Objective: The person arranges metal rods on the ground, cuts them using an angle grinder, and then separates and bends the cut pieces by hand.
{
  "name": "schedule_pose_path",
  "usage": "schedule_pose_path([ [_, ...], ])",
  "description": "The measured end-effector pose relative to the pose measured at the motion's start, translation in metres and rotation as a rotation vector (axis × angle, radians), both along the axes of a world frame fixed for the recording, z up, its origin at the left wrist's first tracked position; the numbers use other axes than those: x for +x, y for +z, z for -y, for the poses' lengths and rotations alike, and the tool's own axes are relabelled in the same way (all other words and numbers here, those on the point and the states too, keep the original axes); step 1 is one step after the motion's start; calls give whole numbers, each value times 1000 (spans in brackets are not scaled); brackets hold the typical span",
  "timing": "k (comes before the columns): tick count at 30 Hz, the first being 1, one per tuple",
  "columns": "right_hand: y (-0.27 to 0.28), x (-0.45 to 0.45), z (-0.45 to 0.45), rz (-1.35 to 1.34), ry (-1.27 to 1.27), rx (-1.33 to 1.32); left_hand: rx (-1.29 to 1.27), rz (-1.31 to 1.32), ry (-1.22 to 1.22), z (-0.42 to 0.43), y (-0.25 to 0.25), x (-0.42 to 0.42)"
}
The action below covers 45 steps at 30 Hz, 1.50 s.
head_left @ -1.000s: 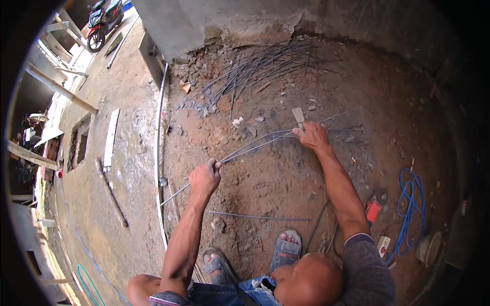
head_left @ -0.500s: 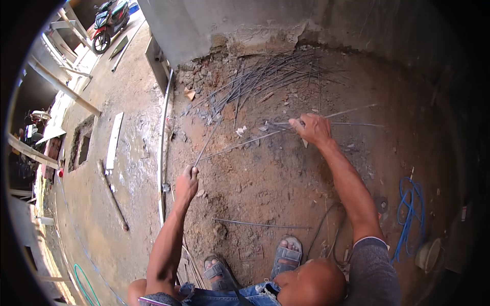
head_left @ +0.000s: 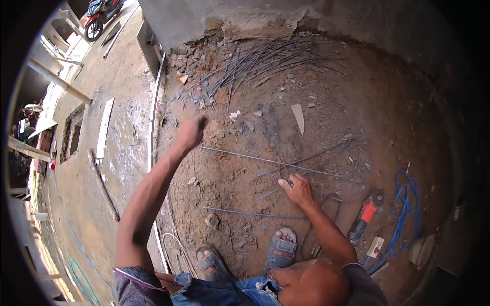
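Observation:
My left hand [head_left: 191,128] is raised over the dirt left of centre, its fingers smeared by motion, so I cannot make out what it holds. The end of a long thin metal rod [head_left: 255,156] lies just below it. My right hand [head_left: 298,190] is closed low over the ground, with thumb and fingers pressed together around something dark and thin that I cannot make out. Other rods cross just above and beside it. A separate rod [head_left: 240,211] lies nearer my feet. Beyond my hands is a pile of thin rods [head_left: 250,64].
A red angle grinder [head_left: 366,211] lies at my right, beside a blue cable [head_left: 406,204] and a socket box [head_left: 375,247]. A pointed flat piece [head_left: 298,118] rests ahead. Leftward are a long pale strip [head_left: 154,117], a stick [head_left: 102,186] and a square pit [head_left: 72,133].
My left hand has moved up and away from my body. My right hand has come down and closer to me. The rods between them now lie lower, across the dirt.

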State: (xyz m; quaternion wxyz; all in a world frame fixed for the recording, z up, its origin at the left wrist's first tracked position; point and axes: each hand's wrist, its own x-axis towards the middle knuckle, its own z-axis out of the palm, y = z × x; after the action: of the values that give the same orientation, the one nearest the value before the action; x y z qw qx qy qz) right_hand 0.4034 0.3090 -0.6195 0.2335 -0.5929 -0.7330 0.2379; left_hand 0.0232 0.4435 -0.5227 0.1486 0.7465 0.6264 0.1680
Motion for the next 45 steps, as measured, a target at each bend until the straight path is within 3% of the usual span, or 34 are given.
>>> schedule_pose_path([
  [1,0,-1,0,-11,-9,28,73,-65,26,-27,33,23],
  [3,1,-2,-2,-48,-9,66,611,-56,-75,-71,64,54],
  [5,7,-1,-8,-100,8,94,443,84,-122,-84,74,80],
  [7,14,1,-11,-114,28,68,221,70,-274,-78,20,83],
  [8,16,3,-13,-121,39,58,-38,-56,-238,-50,9,87],
  [10,9,10,-16,-130,65,116,-298,-225,-289,-27,-88,62],
  [11,5,15,-13,-132,77,135,-348,-181,-273,-6,-124,46],
  [13,2,23,-12,-124,125,140,-389,-212,-225,30,-143,33],
  [16,-3,30,-7,-108,179,145,-112,-209,-107,62,-163,26],
  [20,-3,30,-2,-77,193,155,-37,-437,-133,66,-179,18],
  [22,-3,33,-6,-9,202,123,28,-451,-182,70,-179,15],
  [26,1,33,-13,-85,14,57,-159,-292,-206,94,-141,16],
  [29,25,16,-26,-118,-39,256,-98,-195,-273,114,-103,15],
  [32,24,6,-35,-29,198,156,-42,-170,-320,128,-84,15],
  [35,9,7,-39,21,289,-133,-22,-129,-314,133,-77,15],
  [40,6,3,-36,22,303,-79,-102,-297,-353,134,-60,7],
  [45,-2,10,-45,-21,316,1,-61,-163,-355,136,-81,-29],
])
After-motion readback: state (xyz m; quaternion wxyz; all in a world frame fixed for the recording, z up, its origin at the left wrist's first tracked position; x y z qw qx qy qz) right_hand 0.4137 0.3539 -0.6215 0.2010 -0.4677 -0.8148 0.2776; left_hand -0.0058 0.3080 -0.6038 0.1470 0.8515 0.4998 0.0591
